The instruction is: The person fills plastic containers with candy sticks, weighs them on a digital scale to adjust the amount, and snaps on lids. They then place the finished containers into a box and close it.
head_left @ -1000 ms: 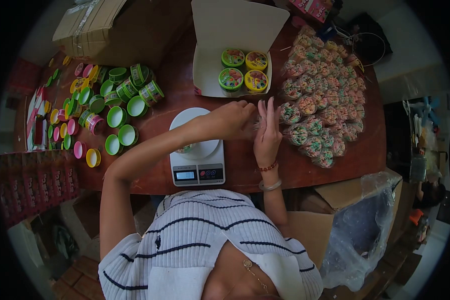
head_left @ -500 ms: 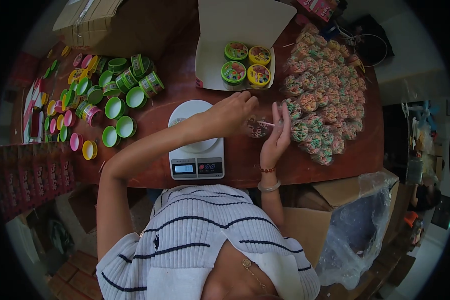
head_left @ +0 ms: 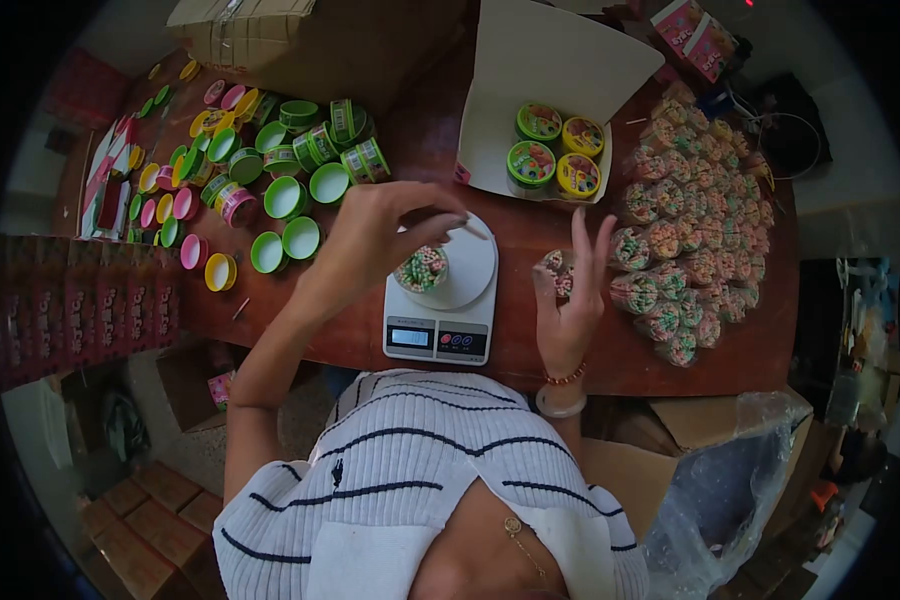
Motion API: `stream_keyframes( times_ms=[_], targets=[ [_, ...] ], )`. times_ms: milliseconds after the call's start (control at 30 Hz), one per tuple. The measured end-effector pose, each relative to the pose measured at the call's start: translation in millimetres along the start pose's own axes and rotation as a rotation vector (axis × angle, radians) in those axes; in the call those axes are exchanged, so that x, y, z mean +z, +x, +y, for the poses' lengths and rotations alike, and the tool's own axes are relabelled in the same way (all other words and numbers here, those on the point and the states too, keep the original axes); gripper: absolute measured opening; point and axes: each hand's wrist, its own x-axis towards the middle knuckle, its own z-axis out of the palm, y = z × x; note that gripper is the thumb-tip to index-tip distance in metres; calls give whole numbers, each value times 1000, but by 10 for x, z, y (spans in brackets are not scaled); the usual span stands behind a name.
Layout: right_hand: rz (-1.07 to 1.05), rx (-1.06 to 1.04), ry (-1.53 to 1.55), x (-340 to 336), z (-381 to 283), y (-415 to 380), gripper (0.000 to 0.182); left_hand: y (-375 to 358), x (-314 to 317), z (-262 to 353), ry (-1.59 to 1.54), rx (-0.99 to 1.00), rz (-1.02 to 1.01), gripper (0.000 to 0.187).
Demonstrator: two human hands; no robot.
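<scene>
My left hand (head_left: 395, 230) is over the kitchen scale (head_left: 470, 345), its fingertips closed on a thin pale stick (head_left: 476, 229). Partly under that hand, on the weighing plate, stands a clear container of green, pink and white pieces (head_left: 423, 269). My right hand (head_left: 575, 300) has its fingers stretched out beside a small clear container (head_left: 559, 270) holding pinkish and brown pieces. The thumb overlaps this container, and I see no firm grip on it. The scale's display is lit, but its digits are hard to read.
At right stand many filled clear containers (head_left: 695, 225). An open white box (head_left: 515, 60) holds several green- and yellow-lidded tubs (head_left: 531, 163). Green, pink and yellow tubs and lids (head_left: 285, 197) are spread at left. A cardboard box (head_left: 260, 40) sits at the back.
My left hand has moved left from near the clear container to above the scale, carrying the stick. My right hand has come closer to the small container. The whole view has shifted right.
</scene>
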Motion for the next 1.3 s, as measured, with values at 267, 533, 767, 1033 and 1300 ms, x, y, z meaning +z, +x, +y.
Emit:
stream_keyframes(
  times_ms=[267,533,767,1033,1300],
  targets=[
    [-45,109,-215,7,576,-182,85,-456,-247,-149,317,112,-45,14],
    [49,97,-216,-52,229,-126,85,-411,-52,-186,541,266,-238,21],
    [83,68,-93,-17,146,-66,86,-413,-108,-117,572,330,-241,26],
    [61,75,-46,44,169,-67,82,-438,-107,-230,623,417,-275,33],
    [33,69,-69,56,183,-105,80,-398,-142,-230,596,409,-292,33]
  ],
)
